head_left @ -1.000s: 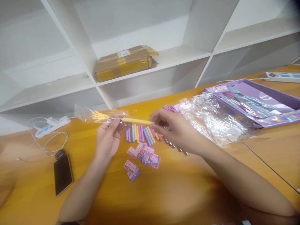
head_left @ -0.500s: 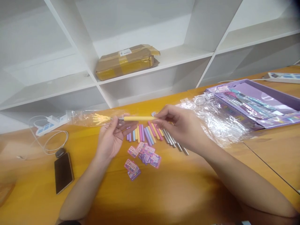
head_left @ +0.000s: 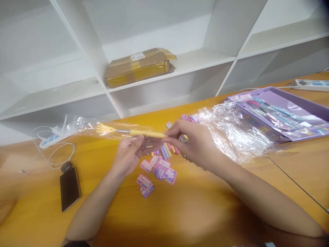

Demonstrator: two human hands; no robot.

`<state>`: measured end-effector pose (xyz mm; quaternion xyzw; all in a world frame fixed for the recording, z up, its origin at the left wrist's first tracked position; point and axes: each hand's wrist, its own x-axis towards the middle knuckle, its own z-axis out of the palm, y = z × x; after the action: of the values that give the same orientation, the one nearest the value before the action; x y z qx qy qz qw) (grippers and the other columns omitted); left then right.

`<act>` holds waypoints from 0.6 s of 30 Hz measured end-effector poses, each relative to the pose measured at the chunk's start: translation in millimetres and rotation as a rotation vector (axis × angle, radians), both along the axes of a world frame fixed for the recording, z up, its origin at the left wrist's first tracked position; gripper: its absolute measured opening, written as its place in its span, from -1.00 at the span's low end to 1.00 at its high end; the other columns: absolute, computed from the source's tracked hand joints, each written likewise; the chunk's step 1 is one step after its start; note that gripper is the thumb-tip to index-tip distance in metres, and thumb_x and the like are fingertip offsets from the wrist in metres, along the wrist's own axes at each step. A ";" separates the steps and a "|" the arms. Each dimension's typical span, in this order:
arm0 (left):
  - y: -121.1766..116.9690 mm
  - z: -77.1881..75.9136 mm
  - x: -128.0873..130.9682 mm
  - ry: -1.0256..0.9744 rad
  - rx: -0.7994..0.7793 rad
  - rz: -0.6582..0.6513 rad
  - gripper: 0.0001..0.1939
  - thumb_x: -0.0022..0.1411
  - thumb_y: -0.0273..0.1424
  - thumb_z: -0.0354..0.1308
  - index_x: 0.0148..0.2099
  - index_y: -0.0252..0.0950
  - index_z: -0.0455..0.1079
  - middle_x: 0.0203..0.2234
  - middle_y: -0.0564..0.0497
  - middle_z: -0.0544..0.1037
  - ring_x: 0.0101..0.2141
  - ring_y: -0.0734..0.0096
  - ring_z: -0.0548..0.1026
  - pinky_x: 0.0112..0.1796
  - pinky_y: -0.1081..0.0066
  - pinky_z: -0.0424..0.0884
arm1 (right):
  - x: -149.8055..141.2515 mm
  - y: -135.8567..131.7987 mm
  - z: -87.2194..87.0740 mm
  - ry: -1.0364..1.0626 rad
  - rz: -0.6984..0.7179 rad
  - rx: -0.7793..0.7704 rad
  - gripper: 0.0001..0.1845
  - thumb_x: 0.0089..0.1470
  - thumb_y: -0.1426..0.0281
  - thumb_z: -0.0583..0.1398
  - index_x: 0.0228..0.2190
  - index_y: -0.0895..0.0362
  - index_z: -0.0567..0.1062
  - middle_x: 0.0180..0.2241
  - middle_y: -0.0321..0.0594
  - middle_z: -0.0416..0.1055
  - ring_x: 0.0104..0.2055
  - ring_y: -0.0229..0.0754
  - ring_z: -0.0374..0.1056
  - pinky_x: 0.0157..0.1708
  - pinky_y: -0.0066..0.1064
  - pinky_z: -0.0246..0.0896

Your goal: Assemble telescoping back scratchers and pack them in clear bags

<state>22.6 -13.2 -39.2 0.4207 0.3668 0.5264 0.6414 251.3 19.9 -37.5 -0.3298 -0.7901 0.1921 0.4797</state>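
A back scratcher [head_left: 147, 133] with a yellow handle, a metal rod and a yellow hand-shaped end lies across both hands. Its hand-shaped end and rod are in a clear plastic bag [head_left: 86, 126]. My right hand [head_left: 194, 140] pinches the free end of the handle between thumb and fingers. Just below the handle, my left hand [head_left: 130, 154] grips the bag near its right end, thumb above and fingers beneath. Under the hands lie several pastel sticks [head_left: 164, 151] and metal rods [head_left: 183, 139], partly hidden. Several small printed cards [head_left: 160, 168] are scattered nearer to me.
To the right are a heap of clear plastic bags [head_left: 231, 130] and a purple box [head_left: 308, 106] with packed items. A phone [head_left: 70, 190], a white cable and a power strip [head_left: 50, 139] lie left. A taped carton [head_left: 140, 68] sits on the shelf behind.
The left hand has moved slightly right along the scratcher, from the rod toward the handle. More of the metal rod shows, and the bag's left end has lifted and crumpled.
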 end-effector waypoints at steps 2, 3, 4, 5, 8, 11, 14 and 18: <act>-0.3 -4.1 5.0 0.001 -0.013 -0.028 -0.60 0.24 -0.10 0.45 -0.17 -0.40 0.68 -0.15 -0.30 0.73 -0.02 -0.10 0.69 0.05 0.01 0.63 | -3.6 -2.1 -5.8 -0.059 -0.008 0.103 -0.75 0.35 0.20 0.30 -0.31 0.10 0.53 -0.36 -0.25 0.55 -0.40 -0.27 0.41 -0.40 -0.41 0.24; 0.0 -6.3 6.8 0.001 -0.017 -0.027 -0.59 0.23 -0.10 0.46 -0.15 -0.40 0.68 -0.16 -0.29 0.74 -0.05 -0.07 0.70 0.03 0.04 0.64 | -5.6 -2.9 -8.7 -0.087 -0.013 0.156 -0.78 0.37 0.23 0.28 -0.28 0.10 0.54 -0.35 -0.24 0.55 -0.39 -0.28 0.40 -0.40 -0.41 0.23; 0.6 -8.5 8.2 0.002 -0.021 -0.017 -0.58 0.24 -0.09 0.45 -0.13 -0.40 0.68 -0.16 -0.28 0.73 -0.08 -0.02 0.71 0.00 0.09 0.65 | -7.6 -3.5 -11.2 -0.114 -0.016 0.196 -0.79 0.39 0.25 0.26 -0.26 0.11 0.54 -0.33 -0.23 0.55 -0.39 -0.28 0.40 -0.40 -0.41 0.22; 1.4 -10.7 8.9 0.003 -0.021 0.000 -0.57 0.25 -0.08 0.44 -0.10 -0.39 0.68 -0.16 -0.26 0.73 -0.11 0.03 0.71 -0.04 0.15 0.66 | -9.5 -4.2 -13.0 -0.141 -0.016 0.219 -0.80 0.41 0.26 0.24 -0.24 0.13 0.55 -0.31 -0.21 0.56 -0.39 -0.29 0.40 -0.40 -0.42 0.22; 4.3 -16.7 9.0 0.004 -0.001 0.043 -0.58 0.30 -0.09 0.39 -0.07 -0.37 0.68 -0.16 -0.22 0.73 -0.19 0.17 0.71 -0.18 0.32 0.66 | -12.7 -6.0 -13.6 -0.227 0.002 0.235 -0.77 0.45 0.28 0.19 -0.19 0.16 0.57 -0.26 -0.17 0.59 -0.36 -0.28 0.45 -0.40 -0.42 0.25; 6.8 -19.6 7.5 0.020 0.016 0.043 -0.61 0.33 -0.11 0.37 -0.07 -0.37 0.68 -0.12 -0.23 0.73 -0.18 0.17 0.71 -0.23 0.36 0.65 | -11.1 -7.9 -9.6 -0.323 0.027 0.280 -0.75 0.48 0.35 0.13 -0.09 0.19 0.59 -0.19 -0.12 0.61 -0.25 -0.22 0.52 -0.34 -0.39 0.33; 7.6 -19.6 6.7 0.038 0.020 0.049 -0.61 0.32 -0.10 0.38 -0.09 -0.37 0.68 -0.12 -0.23 0.73 -0.15 0.13 0.71 -0.16 0.29 0.66 | -7.5 -9.5 -6.3 -0.399 0.047 0.319 -0.70 0.48 0.50 0.05 0.01 0.19 0.57 -0.11 -0.10 0.61 -0.18 -0.20 0.53 -0.30 -0.37 0.35; 5.4 -20.5 8.9 0.088 0.016 0.048 -0.60 0.28 -0.09 0.41 -0.12 -0.37 0.68 -0.16 -0.20 0.74 -0.13 0.09 0.71 -0.06 0.18 0.67 | -6.5 -11.6 -5.6 -0.425 -0.012 0.416 -0.69 0.46 0.53 0.06 -0.04 0.17 0.60 -0.14 -0.14 0.59 -0.28 -0.25 0.46 -0.41 -0.39 0.25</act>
<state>31.6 -7.8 -59.7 0.4396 0.4007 0.5255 0.6083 244.8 8.3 -43.1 -0.2618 -0.8932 -0.0503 0.3621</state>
